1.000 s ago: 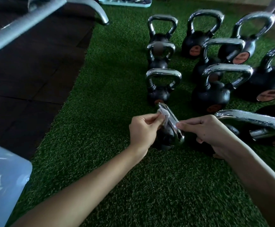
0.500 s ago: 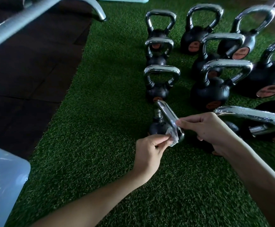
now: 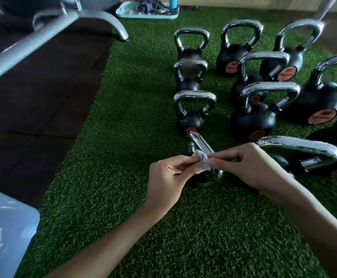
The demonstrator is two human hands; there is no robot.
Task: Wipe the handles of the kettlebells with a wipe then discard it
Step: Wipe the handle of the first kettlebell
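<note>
Eleven kettlebells are standing on the green turf: four small ones in the left column, four in the middle and three on the right. The last one is running off the edge of the view, so that count may be one short. All are showing black bodies and chrome handles. Round orange labels are facing the camera on several of them, but the writing is coming out too blurred to read. One white wipe is sitting over the handle of the nearest small kettlebell, at the front of the left column. The left hand is pinching the wipe's left edge between thumb and curled fingers. The right hand, fingers also curled, is pinching the wipe's right edge against the chrome. Whether it is gripping the handle as well cannot be told. One dark rubber floor is lying left of the turf, with one grey metal frame crossing above it. One pale translucent container is sitting at the lower left corner. One light tray is resting at the far end of the turf.
</note>
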